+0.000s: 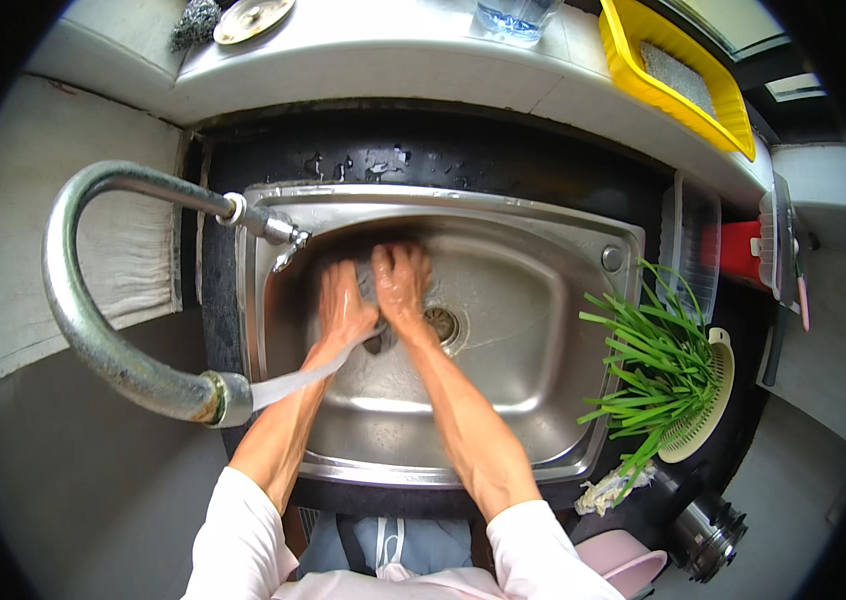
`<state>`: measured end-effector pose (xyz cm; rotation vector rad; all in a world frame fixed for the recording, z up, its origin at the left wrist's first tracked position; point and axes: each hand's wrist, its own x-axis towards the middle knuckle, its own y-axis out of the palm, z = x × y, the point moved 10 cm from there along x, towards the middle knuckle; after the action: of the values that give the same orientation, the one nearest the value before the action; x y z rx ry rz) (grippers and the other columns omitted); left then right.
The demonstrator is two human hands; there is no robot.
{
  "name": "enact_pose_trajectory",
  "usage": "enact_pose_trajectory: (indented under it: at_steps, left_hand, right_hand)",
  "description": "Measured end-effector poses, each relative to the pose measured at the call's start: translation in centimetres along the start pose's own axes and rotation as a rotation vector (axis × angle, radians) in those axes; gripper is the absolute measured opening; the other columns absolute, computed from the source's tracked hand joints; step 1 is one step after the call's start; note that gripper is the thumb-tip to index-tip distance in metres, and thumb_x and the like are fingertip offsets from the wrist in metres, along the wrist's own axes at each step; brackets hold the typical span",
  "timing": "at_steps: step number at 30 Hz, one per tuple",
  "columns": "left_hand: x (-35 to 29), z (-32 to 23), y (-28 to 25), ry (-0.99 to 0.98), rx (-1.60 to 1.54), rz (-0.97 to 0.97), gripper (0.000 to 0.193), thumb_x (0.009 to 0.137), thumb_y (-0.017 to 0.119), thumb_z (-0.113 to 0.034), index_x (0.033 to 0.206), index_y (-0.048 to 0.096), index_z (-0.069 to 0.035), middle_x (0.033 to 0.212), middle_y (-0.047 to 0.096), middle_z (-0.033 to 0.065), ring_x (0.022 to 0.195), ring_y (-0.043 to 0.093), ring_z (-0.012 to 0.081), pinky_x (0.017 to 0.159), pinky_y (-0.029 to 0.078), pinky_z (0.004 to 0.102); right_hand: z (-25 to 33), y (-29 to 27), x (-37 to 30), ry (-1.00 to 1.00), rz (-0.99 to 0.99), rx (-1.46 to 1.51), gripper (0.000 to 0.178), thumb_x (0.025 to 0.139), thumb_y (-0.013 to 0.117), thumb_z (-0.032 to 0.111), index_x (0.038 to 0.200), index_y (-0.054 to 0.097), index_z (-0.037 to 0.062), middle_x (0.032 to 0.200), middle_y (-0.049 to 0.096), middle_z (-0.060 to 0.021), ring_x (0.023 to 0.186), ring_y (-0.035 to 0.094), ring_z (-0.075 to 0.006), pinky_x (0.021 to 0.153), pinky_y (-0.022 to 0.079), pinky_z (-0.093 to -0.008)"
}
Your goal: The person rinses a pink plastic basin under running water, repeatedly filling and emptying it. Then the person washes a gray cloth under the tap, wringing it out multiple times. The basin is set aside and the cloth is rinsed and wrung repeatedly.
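Observation:
Both hands are low in the left part of a steel sink (503,375), side by side and wet. My left hand (346,306) has its fingers bent downward, partly smeared by motion. Close on its right is my right hand (402,284), its knuckles raised and fingers curled down. A dark grey patch shows between and below them; I cannot make out what it is. From the curved metal faucet (83,290) at the left, a stream of water (303,380) runs over my left wrist toward the hands. The drain (441,322) is just right of my right hand.
Green stalks (648,370) lie over a pale strainer basket (708,410) right of the sink. Nearby are a clear plastic container (691,245), a black-and-steel pot (708,535) and a pink basin (623,560). A yellow tray (628,55) stands on the back ledge.

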<state>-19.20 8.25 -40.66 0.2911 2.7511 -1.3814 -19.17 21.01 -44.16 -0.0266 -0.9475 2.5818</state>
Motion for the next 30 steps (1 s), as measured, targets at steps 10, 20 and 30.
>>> enact_pose_trajectory:
  at_steps: [10, 20, 30]
  left_hand:
    - [-8.5, -2.3, 1.1, 0.356, 0.136, 0.056, 0.06, 0.082, 0.065, -0.002, 0.139, 0.046, -0.001, 0.134, 0.048, 0.0255, 0.125, 0.044, 0.0483, 0.107, 0.039, 0.0565]
    - [-1.9, -0.7, -0.2, 0.006, -0.251, 0.154, 0.072, 0.072, 0.071, -0.01, 0.138, 0.045, 0.001, 0.133, 0.05, 0.0264, 0.126, 0.045, 0.0465, 0.105, 0.04, 0.0554]
    - [-6.2, 3.2, 5.8, -0.057, 0.343, 0.297, 0.061, 0.091, 0.063, -0.026, 0.143, 0.043, -0.001, 0.133, 0.053, 0.0236, 0.12, 0.048, 0.044, 0.1, 0.038, 0.0572]
  right_hand:
    - [2.5, -3.0, -8.8, -0.139, 0.113, 0.133, 0.015, 0.092, 0.064, 0.017, 0.086, 0.06, 0.0036, 0.095, 0.059, -0.0168, 0.094, 0.053, -0.0353, 0.087, 0.042, -0.0494]
    - [-0.5, -2.3, 0.3, 0.119, 0.19, 0.069, 0.026, 0.095, 0.065, 0.026, 0.11, 0.069, 0.0051, 0.119, 0.062, -0.0181, 0.114, 0.053, -0.0414, 0.096, 0.04, -0.0542]
    - [2.2, 0.1, -5.1, -0.093, 0.128, 0.312, 0.021, 0.094, 0.067, 0.017, 0.082, 0.059, 0.0019, 0.083, 0.059, -0.0203, 0.082, 0.055, -0.0395, 0.073, 0.044, -0.0495]
